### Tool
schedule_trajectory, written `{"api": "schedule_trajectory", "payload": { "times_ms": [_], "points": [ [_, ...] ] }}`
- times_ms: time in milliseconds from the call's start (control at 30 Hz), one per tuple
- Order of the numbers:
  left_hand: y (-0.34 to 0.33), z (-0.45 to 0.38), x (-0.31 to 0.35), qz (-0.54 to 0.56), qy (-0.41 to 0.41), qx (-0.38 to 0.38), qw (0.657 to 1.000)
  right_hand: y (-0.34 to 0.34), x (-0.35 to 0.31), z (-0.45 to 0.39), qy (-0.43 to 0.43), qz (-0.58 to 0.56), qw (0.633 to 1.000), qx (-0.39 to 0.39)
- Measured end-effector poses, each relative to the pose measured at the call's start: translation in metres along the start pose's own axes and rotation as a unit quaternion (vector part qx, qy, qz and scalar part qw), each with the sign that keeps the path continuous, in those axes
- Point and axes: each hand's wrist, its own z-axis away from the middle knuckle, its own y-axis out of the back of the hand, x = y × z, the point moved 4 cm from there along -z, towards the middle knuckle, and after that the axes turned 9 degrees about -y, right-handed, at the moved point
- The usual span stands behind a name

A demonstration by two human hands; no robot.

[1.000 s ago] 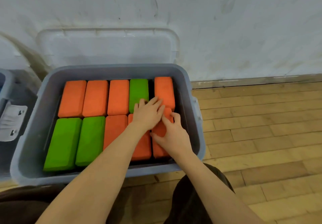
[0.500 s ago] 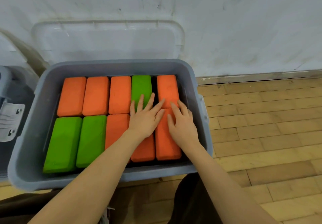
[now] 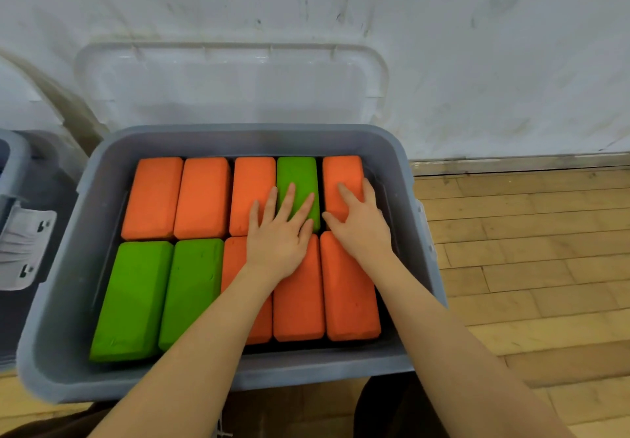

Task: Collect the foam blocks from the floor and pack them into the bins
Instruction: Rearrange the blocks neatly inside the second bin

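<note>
A grey bin (image 3: 238, 136) stands on the floor in front of me, with orange and green foam blocks packed flat in two rows. My left hand (image 3: 279, 236) lies flat with spread fingers. Its fingertips press the back-row green block (image 3: 298, 175) and the orange block (image 3: 252, 185) beside it. Its palm covers the front-row orange block (image 3: 298, 298). My right hand (image 3: 361, 223) presses down on the back-right orange block (image 3: 342, 171), fingers reaching its right edge. Below its wrist lies the front-right orange block (image 3: 351, 298). Two green blocks (image 3: 136, 294) fill the front left.
The bin's translucent lid (image 3: 231, 79) leans against the white wall behind it. A second grey bin (image 3: 13, 165) with a white latch (image 3: 27, 246) stands at the left edge. Wooden floor (image 3: 528, 250) stretches to the right. My knees show under the bin's front rim.
The front-right orange block, tilted a second ago, now lies flat in its row. Both hands have slid toward the back row, the right one onto the back-right orange block.
</note>
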Motion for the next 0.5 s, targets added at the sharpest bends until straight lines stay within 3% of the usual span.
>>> {"api": "schedule_trajectory", "payload": {
  "times_ms": [300,400,500],
  "points": [
    [0.001,0.002,0.002,-0.009,-0.008,0.068,0.998,0.003,-0.004,0.007,-0.002,-0.021,0.999,0.034],
    [0.0,0.004,0.001,-0.017,-0.005,0.073,0.997,-0.009,-0.003,0.01,0.032,0.027,0.998,0.044],
    [-0.001,0.006,0.0,-0.022,-0.005,0.069,0.997,-0.017,-0.002,0.011,0.074,0.048,0.99,0.105]
  ]
}}
